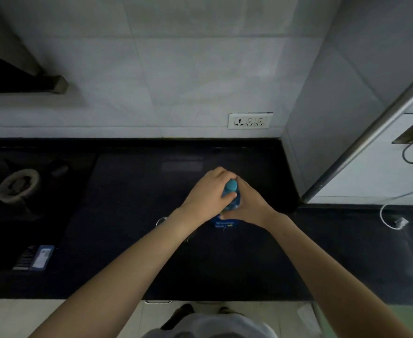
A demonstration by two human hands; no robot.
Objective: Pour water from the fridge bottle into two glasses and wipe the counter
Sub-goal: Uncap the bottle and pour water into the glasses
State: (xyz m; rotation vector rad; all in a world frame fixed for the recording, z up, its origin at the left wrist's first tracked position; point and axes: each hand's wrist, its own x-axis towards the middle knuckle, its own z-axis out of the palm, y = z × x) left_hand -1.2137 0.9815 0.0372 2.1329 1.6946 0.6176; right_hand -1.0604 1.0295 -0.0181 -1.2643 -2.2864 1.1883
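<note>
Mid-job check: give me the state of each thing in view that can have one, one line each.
water bottle: upright on the counter, blue cap on
blue cap: on the bottle neck, ringed by fingers
left hand: grips the bottle's upper part near the cap
right hand: grips the bottle body
glass: stands on the counter, mostly hidden by the left forearm, contents not discernible
stove burner: no flame visible
wall sockets: nothing plugged in

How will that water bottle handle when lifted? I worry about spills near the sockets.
The bottle is tall and narrow, so probably tips easily. Its clear plastic likely flexes under a squeeze. The cap looks on, so spills seem unlikely yet.
</note>
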